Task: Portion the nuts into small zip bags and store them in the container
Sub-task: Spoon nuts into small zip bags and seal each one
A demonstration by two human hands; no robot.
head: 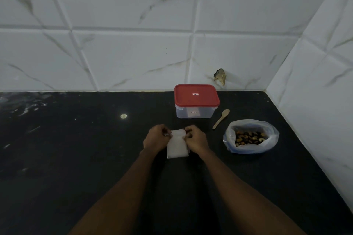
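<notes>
The left hand (155,137) and the right hand (196,138) each pinch a top corner of the small zip bag (177,147) with curled fingers. The bag lies flat on the black countertop (76,149), near the closed red-lidded container (196,101), with the nuts (249,136) in an open plastic bag (267,145) to the right. The zip bag appears to be thin, light, limp and slippery film, possibly a small stack, so it is best gripped by the opposing lips at the mouth rather than by the body, which would collapse.
</notes>
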